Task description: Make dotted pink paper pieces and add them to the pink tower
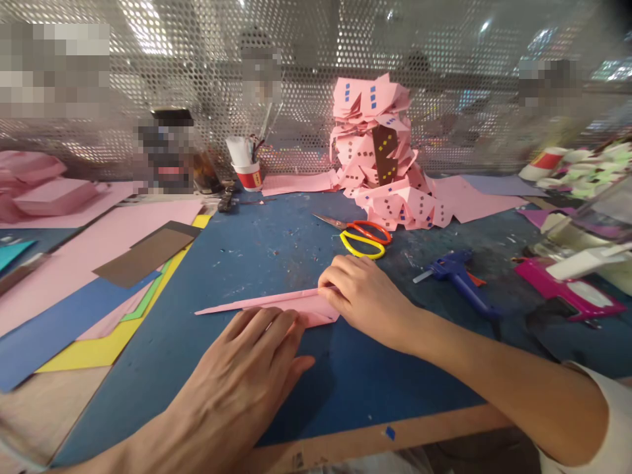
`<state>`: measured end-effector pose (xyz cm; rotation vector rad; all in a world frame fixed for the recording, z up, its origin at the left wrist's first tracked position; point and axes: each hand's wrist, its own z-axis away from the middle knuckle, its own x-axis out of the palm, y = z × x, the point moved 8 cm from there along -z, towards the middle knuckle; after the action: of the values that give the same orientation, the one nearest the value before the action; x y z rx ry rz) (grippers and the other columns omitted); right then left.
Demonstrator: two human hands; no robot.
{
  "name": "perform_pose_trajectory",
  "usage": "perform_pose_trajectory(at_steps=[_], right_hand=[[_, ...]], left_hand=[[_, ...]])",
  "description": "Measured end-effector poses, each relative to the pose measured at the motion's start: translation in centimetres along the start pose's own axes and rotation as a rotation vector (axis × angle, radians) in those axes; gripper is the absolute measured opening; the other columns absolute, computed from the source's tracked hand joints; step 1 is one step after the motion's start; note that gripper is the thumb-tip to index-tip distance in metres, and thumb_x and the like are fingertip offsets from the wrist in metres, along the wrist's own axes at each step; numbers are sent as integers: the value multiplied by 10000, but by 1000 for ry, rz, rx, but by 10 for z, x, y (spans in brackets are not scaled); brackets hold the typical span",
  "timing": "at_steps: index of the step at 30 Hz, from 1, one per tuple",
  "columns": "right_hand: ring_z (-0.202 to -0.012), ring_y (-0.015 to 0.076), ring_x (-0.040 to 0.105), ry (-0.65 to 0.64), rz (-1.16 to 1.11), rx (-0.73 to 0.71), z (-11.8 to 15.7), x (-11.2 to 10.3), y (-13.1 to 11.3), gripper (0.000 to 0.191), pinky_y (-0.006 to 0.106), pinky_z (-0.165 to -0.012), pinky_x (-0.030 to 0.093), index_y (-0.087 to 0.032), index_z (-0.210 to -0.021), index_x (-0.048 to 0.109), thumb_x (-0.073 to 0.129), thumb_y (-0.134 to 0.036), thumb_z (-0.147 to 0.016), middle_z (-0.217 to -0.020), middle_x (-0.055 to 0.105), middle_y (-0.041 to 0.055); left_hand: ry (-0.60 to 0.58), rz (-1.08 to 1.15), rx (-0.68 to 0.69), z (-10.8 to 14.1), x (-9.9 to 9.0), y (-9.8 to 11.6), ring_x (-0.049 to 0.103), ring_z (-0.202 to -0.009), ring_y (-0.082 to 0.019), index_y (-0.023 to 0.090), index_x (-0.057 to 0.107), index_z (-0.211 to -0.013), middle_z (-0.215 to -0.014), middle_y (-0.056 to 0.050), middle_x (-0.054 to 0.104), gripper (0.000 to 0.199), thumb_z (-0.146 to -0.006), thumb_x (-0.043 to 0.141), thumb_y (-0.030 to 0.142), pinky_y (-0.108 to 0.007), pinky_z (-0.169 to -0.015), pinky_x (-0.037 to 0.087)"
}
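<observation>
A folded strip of pink paper [286, 301] lies on the blue work mat [247, 250], its thin pointed end toward the left. My left hand [247, 368] rests over the near edge of the paper, fingers laid across it and thumb held apart; the fingertips are partly hidden. At the strip's right end, my right hand [363, 296] has its fingers curled, pinching the folded paper. Scissors [360, 236] with one red and one yellow handle lie just beyond my right hand. To its right is a blue glue gun [459, 280].
Coloured paper sheets [93, 313] and a brown piece [148, 253] are at left. A tall pink paper construction [380, 151] with small coloured squares stands at the back. A paper cup [247, 172] is behind; a magenta tape dispenser [567, 289] sits at right. Perforated metal [306, 59] rises behind.
</observation>
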<state>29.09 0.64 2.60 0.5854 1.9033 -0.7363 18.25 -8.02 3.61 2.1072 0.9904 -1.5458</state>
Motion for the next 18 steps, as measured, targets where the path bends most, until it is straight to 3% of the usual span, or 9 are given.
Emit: perform_pose_trajectory(at_steps=[7,18], right_hand=[[-888,181,548,4,-3,-3,-1,0,1,163,324,-844,390,-182,-877,626,519,-210,-996,-918,615,42],[-879,179,546,6,-4,-7,-1,0,0,172,326,-846,390,-184,-874,618,507,-214,-1001,-918,612,43]], left_hand=[[-26,48,-48,1,4,-5,616,-913,-292,108,638,-1143,-1040,-127,683,331,-981,523,373,-460,-804,485],[-50,48,-73,2,7,-7,610,-938,-297,124,628,-1175,-1080,-125,671,350,-942,595,383,-464,-814,496]])
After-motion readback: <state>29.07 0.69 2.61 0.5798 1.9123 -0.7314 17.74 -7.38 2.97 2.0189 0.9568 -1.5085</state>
